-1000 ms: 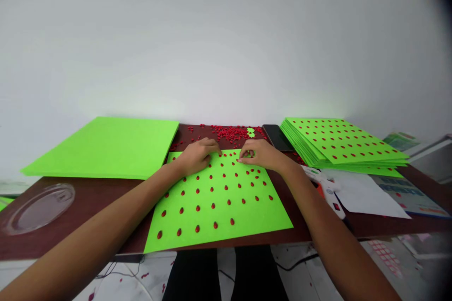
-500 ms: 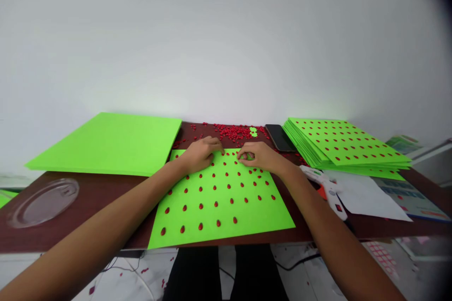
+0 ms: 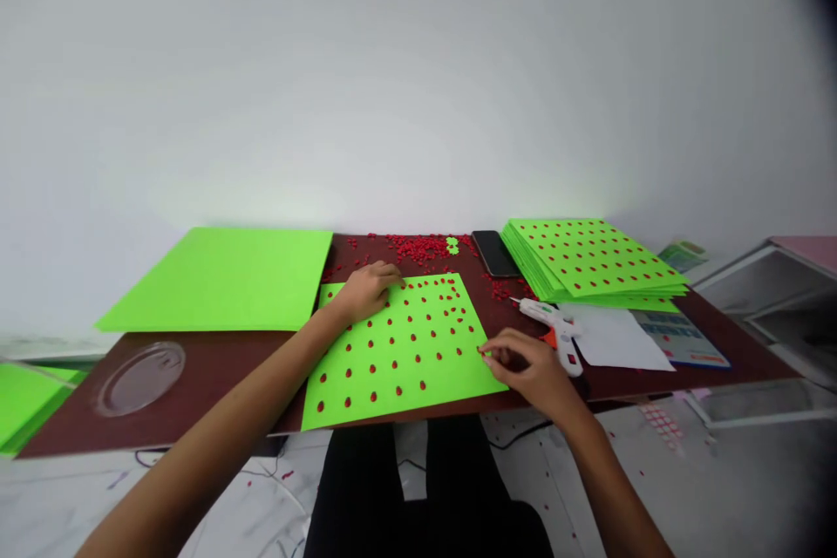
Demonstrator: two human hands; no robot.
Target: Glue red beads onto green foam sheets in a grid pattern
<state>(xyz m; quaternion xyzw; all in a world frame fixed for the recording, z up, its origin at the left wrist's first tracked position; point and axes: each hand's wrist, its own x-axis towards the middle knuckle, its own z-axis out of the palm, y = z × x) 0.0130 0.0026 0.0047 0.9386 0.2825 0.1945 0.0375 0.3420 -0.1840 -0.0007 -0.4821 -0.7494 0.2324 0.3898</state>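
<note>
A bright green sheet [image 3: 418, 405] lies in front of me, bearing rows of small red ladybug pieces with dark ends. My left hand [image 3: 370, 289] rests on its far left part. The fingers there are slightly bent, the tips beside a piece in the far row, with nothing visible in them. Over the sheet's right edge, my right hand [image 3: 527, 366] has thumb and forefinger pinched on one red ladybug piece [image 3: 481, 350], at the right end of a row. Whether that piece touches the sheet I cannot tell.
Loose red pieces [image 3: 418, 248] lie by the wall near a phone [image 3: 495, 254]. Plain green sheets [image 3: 222, 279] are stacked left; dotted ones [image 3: 595, 257] right. A white glue gun [image 3: 553, 327] lies on white paper [image 3: 618, 340]. A clear plastic lid [image 3: 140, 377] is left.
My right hand has come from the far row toward me and to the right, to the sheet's right edge. My left hand stays at the far left part. The whole view has shifted a little.
</note>
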